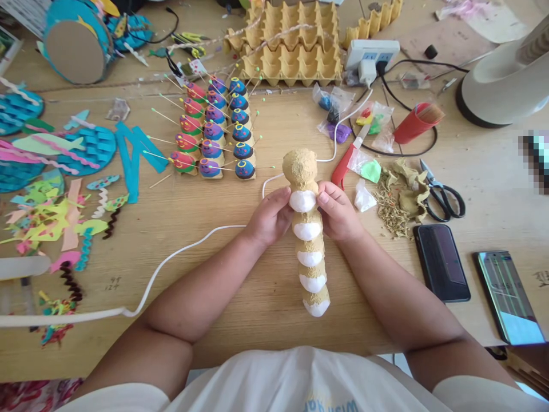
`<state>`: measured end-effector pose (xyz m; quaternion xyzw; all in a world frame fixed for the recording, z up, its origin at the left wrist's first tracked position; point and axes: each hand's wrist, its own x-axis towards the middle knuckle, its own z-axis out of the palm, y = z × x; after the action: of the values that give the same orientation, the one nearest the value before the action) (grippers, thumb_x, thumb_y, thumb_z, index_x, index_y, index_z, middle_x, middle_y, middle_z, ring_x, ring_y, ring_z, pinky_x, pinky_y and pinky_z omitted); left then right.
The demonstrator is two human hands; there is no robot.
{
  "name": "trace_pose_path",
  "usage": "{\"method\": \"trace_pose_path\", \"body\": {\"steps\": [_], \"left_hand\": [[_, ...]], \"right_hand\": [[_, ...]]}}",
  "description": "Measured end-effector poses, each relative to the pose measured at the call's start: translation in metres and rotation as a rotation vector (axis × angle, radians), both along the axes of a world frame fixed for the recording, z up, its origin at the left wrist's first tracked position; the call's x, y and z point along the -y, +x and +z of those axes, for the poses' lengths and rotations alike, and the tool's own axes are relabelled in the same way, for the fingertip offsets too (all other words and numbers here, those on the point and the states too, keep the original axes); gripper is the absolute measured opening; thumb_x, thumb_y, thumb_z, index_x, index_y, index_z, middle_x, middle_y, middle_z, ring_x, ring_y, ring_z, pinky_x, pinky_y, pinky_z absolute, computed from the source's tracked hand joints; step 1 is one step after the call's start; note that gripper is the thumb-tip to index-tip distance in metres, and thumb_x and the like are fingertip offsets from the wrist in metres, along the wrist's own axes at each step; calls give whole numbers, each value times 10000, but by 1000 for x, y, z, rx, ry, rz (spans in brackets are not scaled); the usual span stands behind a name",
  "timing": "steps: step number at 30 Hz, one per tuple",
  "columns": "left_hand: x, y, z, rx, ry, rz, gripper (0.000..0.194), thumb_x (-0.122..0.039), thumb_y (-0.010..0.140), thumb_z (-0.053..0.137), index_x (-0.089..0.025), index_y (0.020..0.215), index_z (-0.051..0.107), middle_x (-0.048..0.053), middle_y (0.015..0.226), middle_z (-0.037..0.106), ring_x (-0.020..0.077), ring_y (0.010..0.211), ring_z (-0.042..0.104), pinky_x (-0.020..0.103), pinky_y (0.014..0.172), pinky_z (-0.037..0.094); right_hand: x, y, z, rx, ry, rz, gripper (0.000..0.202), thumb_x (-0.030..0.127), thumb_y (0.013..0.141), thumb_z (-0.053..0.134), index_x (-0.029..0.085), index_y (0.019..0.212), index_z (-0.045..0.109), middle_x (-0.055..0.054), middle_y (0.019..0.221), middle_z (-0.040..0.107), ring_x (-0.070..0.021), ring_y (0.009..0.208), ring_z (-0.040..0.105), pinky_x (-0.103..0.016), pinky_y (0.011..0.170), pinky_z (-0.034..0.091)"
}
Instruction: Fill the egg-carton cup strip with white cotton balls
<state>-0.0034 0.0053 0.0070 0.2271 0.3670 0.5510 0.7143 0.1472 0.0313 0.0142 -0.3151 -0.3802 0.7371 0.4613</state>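
Note:
A strip of egg carton bumps [311,245] with white patches on several bumps is held up over the wooden table, its rough round end pointing away from me. My left hand [271,217] pinches its left edge near the far end, beside the topmost white patch. On the opposite edge, at the same height, my right hand [338,213] grips it with thumb and fingers. Part of the fingers of both hands is hidden behind the strip. Beyond my left hand stand painted carton strips in red [193,126], purple [213,130] and blue [242,133], with thin pin-like sticks.
Right of my hands lie a red-handled knife [343,166], scissors [444,197], torn carton pieces [414,191] and two phones [441,263]. Egg trays [291,46] and a power strip [372,52] stand at the back. A white cable [163,266] crosses the table; paper scraps [47,217] lie left.

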Motion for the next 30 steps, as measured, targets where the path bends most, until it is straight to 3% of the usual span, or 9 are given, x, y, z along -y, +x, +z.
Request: {"method": "trace_pose_path", "body": {"steps": [5, 12, 20, 24, 30], "left_hand": [[0, 0, 1, 31, 28, 22, 500, -669, 750, 965, -235, 912, 775, 72, 934, 830, 377, 1254, 786, 463, 983, 674], [-3, 1, -1, -2, 1, 7, 529, -756, 803, 889, -256, 933, 775, 94, 1004, 842, 391, 1238, 782, 489, 924, 677], [-5, 3, -4, -6, 2, 119, 358, -516, 828, 981, -233, 916, 782, 19, 886, 823, 247, 1009, 822, 330, 835, 636], [-5, 5, -1, -1, -38, 161, 352, -486, 827, 994, -216, 912, 785, -6, 845, 813, 204, 953, 819, 287, 809, 613], [-6, 4, -4, -52, 39, 142, 407, -556, 796, 1000, -214, 892, 801, 27, 921, 840, 253, 1081, 821, 326, 899, 620]], "right_hand": [[0, -1, 4, -8, -2, 24, 650, 615, 571, 1079, 240, 765, 584, 49, 730, 616, -110, 637, 502, -251, 596, 456], [-1, -2, 1, 16, -52, -42, 616, 624, 634, 1045, 252, 810, 586, 51, 741, 631, -116, 641, 530, -257, 601, 493], [-4, -4, -2, 34, -82, -91, 516, 616, 716, 1002, 258, 894, 675, 40, 780, 682, -139, 709, 611, -277, 677, 551], [-5, -3, -5, 40, -77, -65, 527, 623, 686, 1016, 255, 920, 720, 20, 817, 731, -163, 753, 659, -306, 717, 575], [-8, -3, -7, 54, -113, -95, 497, 606, 703, 1022, 246, 907, 747, 26, 747, 714, -153, 702, 641, -293, 660, 563]]}}
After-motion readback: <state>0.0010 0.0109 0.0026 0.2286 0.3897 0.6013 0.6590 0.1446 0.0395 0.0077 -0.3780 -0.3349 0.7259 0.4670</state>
